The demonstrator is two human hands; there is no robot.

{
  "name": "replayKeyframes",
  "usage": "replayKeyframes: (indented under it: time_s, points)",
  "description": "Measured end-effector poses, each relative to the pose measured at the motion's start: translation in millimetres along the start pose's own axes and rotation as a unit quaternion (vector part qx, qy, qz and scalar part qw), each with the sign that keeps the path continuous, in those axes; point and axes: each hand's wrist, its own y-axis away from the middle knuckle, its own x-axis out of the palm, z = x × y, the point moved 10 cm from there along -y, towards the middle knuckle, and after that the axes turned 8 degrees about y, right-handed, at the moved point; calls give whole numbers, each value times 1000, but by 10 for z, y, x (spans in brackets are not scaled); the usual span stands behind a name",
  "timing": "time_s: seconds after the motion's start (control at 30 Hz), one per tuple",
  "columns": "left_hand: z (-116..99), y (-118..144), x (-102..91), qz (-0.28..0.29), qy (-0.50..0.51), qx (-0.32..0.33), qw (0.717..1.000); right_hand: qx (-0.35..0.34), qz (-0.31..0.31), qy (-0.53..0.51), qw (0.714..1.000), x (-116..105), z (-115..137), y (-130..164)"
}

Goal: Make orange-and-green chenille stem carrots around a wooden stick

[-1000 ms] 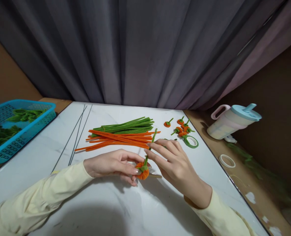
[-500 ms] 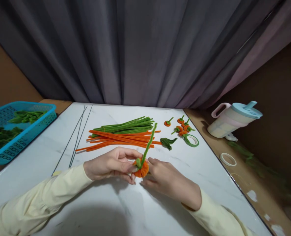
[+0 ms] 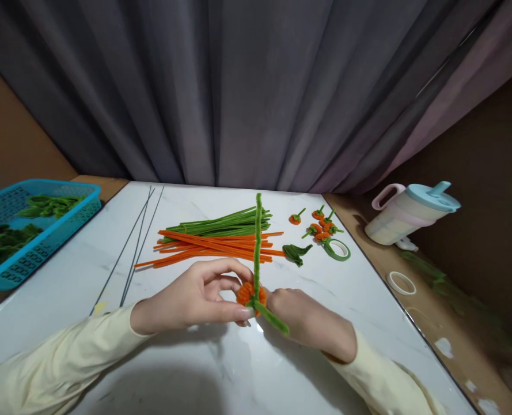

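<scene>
A small round orange pipe-cleaner pumpkin (image 3: 250,293) is being held just above the white marble tabletop (image 3: 195,369), pinched between the two hands so that it is kept steady. The left hand (image 3: 195,297) is curled around its near-left side, thumb and fingers (image 3: 221,269) closed on the orange ball. The right hand (image 3: 310,323) is pressed against the ball's right side, but its fingertips are hidden behind the ball and the stem, so whether they are clenched or merely resting cannot be told.

A fuzzy green pipe-cleaner stem (image 3: 258,242) is seen standing nearly upright out of the ball, its lower end bent forward across the right hand, apparently wrapped at the ball's middle; the wrap itself is too small to make out.

Behind the hands, a bundle of straight orange pipe cleaners (image 3: 208,245) and a bundle of straight green pipe cleaners (image 3: 221,220) are laid side by side within easy reach. Finished small orange pumpkins with green stems (image 3: 320,225) are gathered at the far right, beside a green tape roll (image 3: 337,249) and a folded green pipe-cleaner leaf (image 3: 296,252). Thin dark wires (image 3: 137,242) lie at the left. A blue plastic basket of green pieces (image 3: 31,230) is cut off by the left edge
</scene>
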Motion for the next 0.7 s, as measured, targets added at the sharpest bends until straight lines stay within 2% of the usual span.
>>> replayKeyframes:
  time_s: [0.07, 0.13, 0.2, 0.3, 0.37, 0.43, 0.53, 0.63, 0.7]
  points:
    - [-121, 23, -47, -35, -70, 47, 996, 14, -39, -6, 999, -205, -175, 76]
    - [-196, 50, -90, -64, -124, 67, 988, 22, -104, -97, 990, -515, -304, 196]
    - [-240, 67, -126, -80, -148, 74, 983, -3, -139, -215, 967, -778, -294, 330]
    - [-268, 73, -164, -95, -163, 82, 979, -4, -154, -337, 929, -994, -202, 496]
    - [-235, 64, -166, -97, -166, 75, 978, -7, -146, -368, 918, -1016, -90, 547]
    - [-193, 55, -149, -94, -176, 71, 977, -18, -115, -390, 913, -949, 33, 541]
    - [-216, 62, -99, -89, -217, 111, 966, -33, -61, -426, 902, -788, 164, 481]
    - [-257, 76, -74, -90, -245, 147, 954, -23, -2, -485, 874, -603, 211, 427]
    - [-258, 75, -86, -95, -248, 146, 953, -10, 33, -527, 849, -509, 221, 418]
